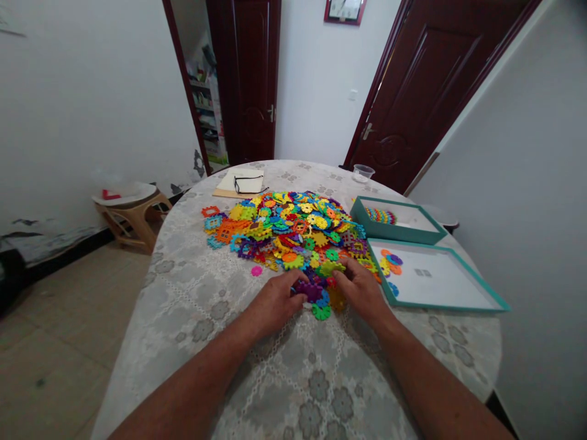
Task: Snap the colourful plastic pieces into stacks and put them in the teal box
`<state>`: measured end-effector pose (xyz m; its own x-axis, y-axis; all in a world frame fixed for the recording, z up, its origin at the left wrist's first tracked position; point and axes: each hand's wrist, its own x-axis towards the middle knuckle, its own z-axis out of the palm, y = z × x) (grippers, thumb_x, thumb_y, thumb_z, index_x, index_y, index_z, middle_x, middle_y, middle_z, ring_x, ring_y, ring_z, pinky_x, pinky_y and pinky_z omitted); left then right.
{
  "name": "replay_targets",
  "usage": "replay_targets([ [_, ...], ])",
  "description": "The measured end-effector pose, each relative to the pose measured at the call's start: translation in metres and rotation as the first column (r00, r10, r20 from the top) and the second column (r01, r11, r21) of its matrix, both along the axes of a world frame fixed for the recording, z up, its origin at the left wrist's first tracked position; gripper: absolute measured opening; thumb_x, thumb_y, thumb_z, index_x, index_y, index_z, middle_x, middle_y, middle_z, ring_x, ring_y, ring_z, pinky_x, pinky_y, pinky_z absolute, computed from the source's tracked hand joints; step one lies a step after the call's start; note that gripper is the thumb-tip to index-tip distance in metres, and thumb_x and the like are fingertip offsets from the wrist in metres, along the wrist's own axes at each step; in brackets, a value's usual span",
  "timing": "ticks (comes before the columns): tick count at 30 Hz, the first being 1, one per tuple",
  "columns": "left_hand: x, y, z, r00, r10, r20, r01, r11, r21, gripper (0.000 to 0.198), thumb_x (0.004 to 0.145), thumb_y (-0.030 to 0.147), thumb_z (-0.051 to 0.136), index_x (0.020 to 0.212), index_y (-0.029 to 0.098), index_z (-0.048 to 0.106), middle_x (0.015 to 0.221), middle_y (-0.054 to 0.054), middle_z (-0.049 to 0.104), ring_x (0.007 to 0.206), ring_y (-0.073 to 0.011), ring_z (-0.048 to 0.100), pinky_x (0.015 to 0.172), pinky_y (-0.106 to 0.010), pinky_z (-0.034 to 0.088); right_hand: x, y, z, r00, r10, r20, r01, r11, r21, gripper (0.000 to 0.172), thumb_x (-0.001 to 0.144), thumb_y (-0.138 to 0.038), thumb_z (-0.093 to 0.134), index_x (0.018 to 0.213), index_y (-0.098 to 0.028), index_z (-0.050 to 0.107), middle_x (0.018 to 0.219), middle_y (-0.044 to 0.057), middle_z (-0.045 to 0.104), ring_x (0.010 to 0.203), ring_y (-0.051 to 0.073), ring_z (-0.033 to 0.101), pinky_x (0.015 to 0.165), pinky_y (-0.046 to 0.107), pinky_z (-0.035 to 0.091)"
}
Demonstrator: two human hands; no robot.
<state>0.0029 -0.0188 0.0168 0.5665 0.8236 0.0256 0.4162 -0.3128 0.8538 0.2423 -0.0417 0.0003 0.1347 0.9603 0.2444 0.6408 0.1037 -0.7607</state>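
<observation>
A heap of colourful plastic interlocking pieces (pixel 293 223), notched discs and square frames, covers the middle of the table. At its near edge my left hand (pixel 282 299) pinches a purple toothed piece (pixel 310 291) between thumb and fingers. To the right of it, my right hand (pixel 360 286) has its thumb and fingers closed on a yellow-green toothed piece (pixel 331 269). Just below the hands lie a green notched disc (pixel 321 312) and a dark yellow piece (pixel 336 298). A pink disc (pixel 257 271) rests apart on the tablecloth, left of my left hand.
A teal-edged box (pixel 398 232) with a row of coloured discs stands at the right. Before it lies a shallow teal-rimmed tray (pixel 444 272) holding several discs. Glasses (pixel 247 184) rest on a notebook (pixel 224 183) behind the heap; a clear plastic cup (pixel 363 173) stands far right.
</observation>
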Motion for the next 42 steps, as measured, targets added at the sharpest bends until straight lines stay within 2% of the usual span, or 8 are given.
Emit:
replay_targets([
  [6, -0.001, 0.002, -0.006, 0.999, 0.037, -0.021, -0.036, 0.999, 0.028, 0.007, 0.09, 0.022, 0.06, 0.093, 0.022, 0.066, 0.087, -0.001, 0.072, 0.081, -0.0165, 0.065, 0.073, -0.026, 0.046, 0.006, 0.001, 0.005, 0.999, -0.051, -0.002, 0.051, 0.999, -0.012, 0.02, 0.092, -0.039, 0.057, 0.095, -0.022, 0.068, 0.072, -0.001, 0.063, 0.067, 0.019, 0.057, 0.063, 0.029, 0.041],
  [9, 0.0, 0.001, -0.006, 0.997, 0.081, -0.01, -0.081, 0.996, 0.032, 0.008, 0.09, 0.023, 0.062, 0.096, 0.023, 0.065, 0.087, -0.001, 0.072, 0.079, -0.0167, 0.065, 0.072, -0.026, 0.046, -0.002, -0.003, 0.003, 0.998, 0.044, -0.048, -0.045, 0.999, -0.011, 0.019, 0.092, -0.038, 0.059, 0.094, -0.022, 0.067, 0.073, -0.001, 0.063, 0.067, 0.018, 0.057, 0.062, 0.028, 0.042],
  [14, 0.002, -0.001, -0.002, 0.997, 0.072, -0.013, -0.071, 0.995, 0.066, 0.036, 0.087, 0.02, 0.063, 0.123, 0.023, 0.065, 0.093, -0.002, 0.072, 0.082, -0.0174, 0.064, 0.075, -0.027, 0.046, -0.019, -0.012, 0.002, 0.963, 0.245, -0.109, -0.251, 0.967, -0.052, 0.018, 0.091, -0.03, 0.064, 0.105, -0.021, 0.071, 0.082, 0.0, 0.07, 0.069, 0.017, 0.061, 0.063, 0.027, 0.046],
  [18, 0.002, -0.001, 0.0, 0.998, 0.0, -0.06, 0.01, 0.987, 0.161, 0.011, 0.09, 0.021, 0.06, 0.092, 0.02, 0.071, 0.09, -0.004, 0.069, 0.087, -0.0187, 0.062, 0.076, -0.028, 0.043, -0.017, -0.015, 0.006, 0.901, 0.406, -0.152, -0.415, 0.909, -0.028, 0.026, 0.093, -0.023, 0.061, 0.117, -0.023, 0.071, 0.106, 0.005, 0.076, 0.091, 0.02, 0.07, 0.081, 0.032, 0.054],
  [24, 0.0, -0.001, -0.001, 0.994, 0.041, -0.105, -0.018, 0.976, 0.215, 0.008, 0.092, 0.023, 0.061, 0.092, 0.021, 0.069, 0.09, -0.003, 0.067, 0.085, -0.0184, 0.06, 0.075, -0.028, 0.041, 0.0, -0.003, -0.002, 0.892, 0.376, 0.25, -0.406, 0.911, 0.076, 0.032, 0.092, -0.01, 0.055, 0.117, -0.023, 0.072, 0.112, 0.009, 0.07, 0.104, 0.023, 0.064, 0.095, 0.039, 0.052],
  [28, -0.001, 0.001, -0.006, 0.982, 0.058, -0.178, -0.012, 0.968, 0.252, 0.006, 0.092, 0.022, 0.061, 0.09, 0.022, 0.067, 0.089, -0.003, 0.067, 0.086, -0.0191, 0.06, 0.075, -0.029, 0.041, 0.007, 0.003, -0.006, 0.82, 0.341, 0.459, -0.379, 0.925, -0.01, 0.024, 0.097, -0.014, 0.058, 0.113, -0.021, 0.074, 0.111, 0.011, 0.066, 0.103, 0.024, 0.061, 0.092, 0.039, 0.052],
  [33, 0.0, 0.002, -0.009, 0.955, 0.074, -0.289, 0.005, 0.964, 0.265, 0.004, 0.092, 0.024, 0.063, 0.091, 0.021, 0.066, 0.095, -0.004, 0.067, 0.091, -0.0205, 0.061, 0.078, -0.03, 0.042, 0.007, 0.001, -0.002, 0.804, 0.346, 0.484, -0.374, 0.927, -0.041, 0.016, 0.096, -0.021, 0.066, 0.11, -0.021, 0.073, 0.117, 0.01, 0.063, 0.109, 0.024, 0.06, 0.097, 0.04, 0.051],
  [42, -0.002, 0.002, -0.009, 0.973, 0.073, -0.221, -0.018, 0.97, 0.241, 0.006, 0.091, 0.022, 0.065, 0.095, 0.022, 0.068, 0.097, -0.004, 0.069, 0.094, -0.0214, 0.063, 0.082, -0.03, 0.044, 0.0, 0.001, -0.005, 0.79, 0.352, 0.502, -0.42, 0.907, 0.025, 0.011, 0.1, -0.017, 0.055, 0.104, -0.021, 0.065, 0.119, 0.012, 0.063, 0.113, 0.026, 0.057, 0.102, 0.045, 0.05],
])
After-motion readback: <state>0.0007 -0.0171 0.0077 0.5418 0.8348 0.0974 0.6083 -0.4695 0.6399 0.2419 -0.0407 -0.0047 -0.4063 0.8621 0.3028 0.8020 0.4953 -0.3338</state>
